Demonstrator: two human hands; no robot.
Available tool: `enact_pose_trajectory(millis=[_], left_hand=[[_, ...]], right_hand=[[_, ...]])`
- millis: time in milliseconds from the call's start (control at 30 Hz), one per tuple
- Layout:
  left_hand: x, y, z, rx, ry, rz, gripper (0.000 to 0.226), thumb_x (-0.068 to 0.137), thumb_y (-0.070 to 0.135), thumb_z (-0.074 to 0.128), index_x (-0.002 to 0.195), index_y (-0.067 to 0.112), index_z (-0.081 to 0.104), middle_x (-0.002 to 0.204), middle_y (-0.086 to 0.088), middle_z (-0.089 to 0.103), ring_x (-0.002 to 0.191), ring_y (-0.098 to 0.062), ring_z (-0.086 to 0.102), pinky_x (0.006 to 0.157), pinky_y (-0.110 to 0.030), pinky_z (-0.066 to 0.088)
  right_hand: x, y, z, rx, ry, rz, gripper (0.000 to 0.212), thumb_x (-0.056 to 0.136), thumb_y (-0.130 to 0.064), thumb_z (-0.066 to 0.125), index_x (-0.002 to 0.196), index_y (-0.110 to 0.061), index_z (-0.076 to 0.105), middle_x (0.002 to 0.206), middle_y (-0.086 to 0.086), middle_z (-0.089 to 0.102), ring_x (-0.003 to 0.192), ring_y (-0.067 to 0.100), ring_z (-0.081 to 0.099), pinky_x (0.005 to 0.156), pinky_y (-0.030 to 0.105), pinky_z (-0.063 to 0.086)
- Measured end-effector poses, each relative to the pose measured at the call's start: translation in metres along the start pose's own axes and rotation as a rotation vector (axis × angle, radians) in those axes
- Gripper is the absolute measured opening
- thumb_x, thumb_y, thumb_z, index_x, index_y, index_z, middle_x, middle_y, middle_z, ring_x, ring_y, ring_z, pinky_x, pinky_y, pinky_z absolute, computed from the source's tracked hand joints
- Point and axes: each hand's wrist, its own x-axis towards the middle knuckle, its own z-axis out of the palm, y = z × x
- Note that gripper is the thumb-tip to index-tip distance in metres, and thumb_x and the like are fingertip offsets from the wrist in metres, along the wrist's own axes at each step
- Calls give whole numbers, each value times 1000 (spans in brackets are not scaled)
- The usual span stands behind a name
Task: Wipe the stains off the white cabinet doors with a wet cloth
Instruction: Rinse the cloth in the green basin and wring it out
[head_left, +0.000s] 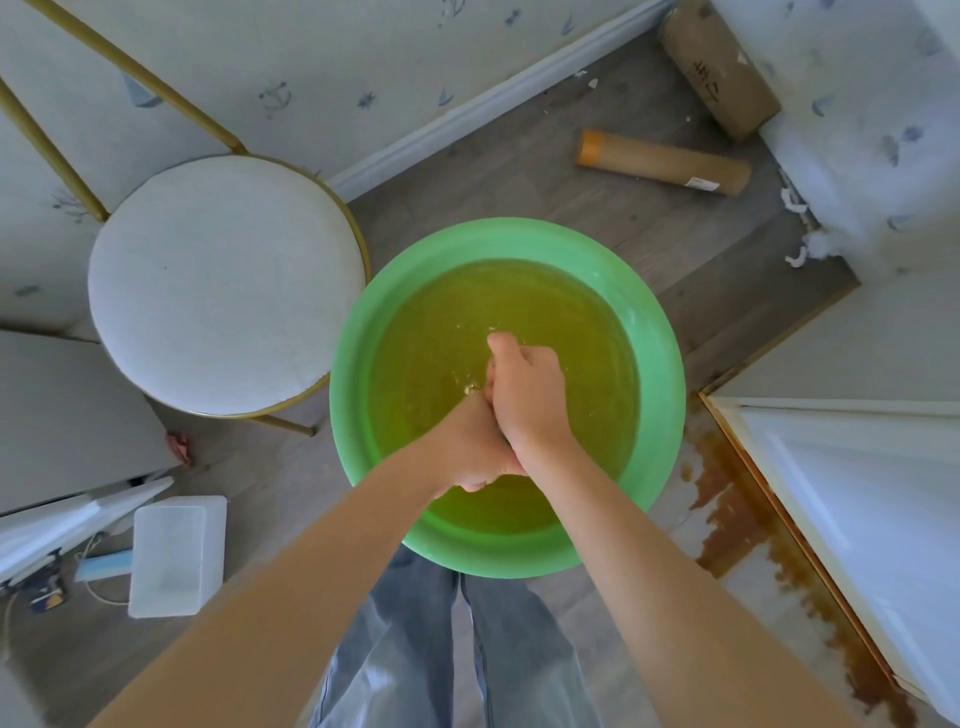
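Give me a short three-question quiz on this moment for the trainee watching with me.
1. True or false: both hands are clenched together over the round green plastic basin of water.
2. Which lies nearest the brown stain on the floor? A) the round white-cushioned stool B) the white cabinet door C) the brown cardboard tube with the orange cap
3. Fill in: the clear rectangular plastic container lies on the person's ____ side.

Key:
1. True: the left hand and right hand press together, wringing something barely visible, presumably the cloth.
2. B
3. left
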Motion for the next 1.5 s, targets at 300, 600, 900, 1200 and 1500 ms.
enact_pose_trajectory(millis=[300,600,900,1200,1500], left_hand=[[9,-10,29,701,314,56,33,90,1,35,61,16,34,60,2,40,55,-11,38,49,-20,31],[3,-20,42,570,309,-141,18,87,8,45,70,16,48,65,1,47,55,-14,45,49,-25,37],[0,-27,50,679,308,-98,12,87,13,47,87,14,59,67,3,44,66,-19,50,57,-29,41],[-7,-21,29,132,53,-112,14,81,14,66,90,10,55,58,1,42,44,-11,39,38,-19,27],[-85,53,-7,-401,72,33,45,84,55,51,103,14,51,68,0,55,42,-10,40,32,-17,23]], right_hand=[[-1,17,-4,-74,126,122,46,93,-10,40,51,-16,23,45,-4,22,41,10,18,43,23,18],[-9,35,-5,-26,217,369,35,96,-12,38,61,-12,33,60,2,38,52,16,33,49,29,26],[-13,50,-7,11,251,446,37,96,-13,38,60,-12,32,59,2,38,51,17,32,49,28,25],[-24,28,-27,221,-76,345,35,98,-32,45,68,-14,48,60,-1,49,58,15,46,59,25,41],[-57,-54,-89,-117,-164,-70,32,94,-36,54,78,-12,67,73,2,66,66,20,58,63,31,46]])
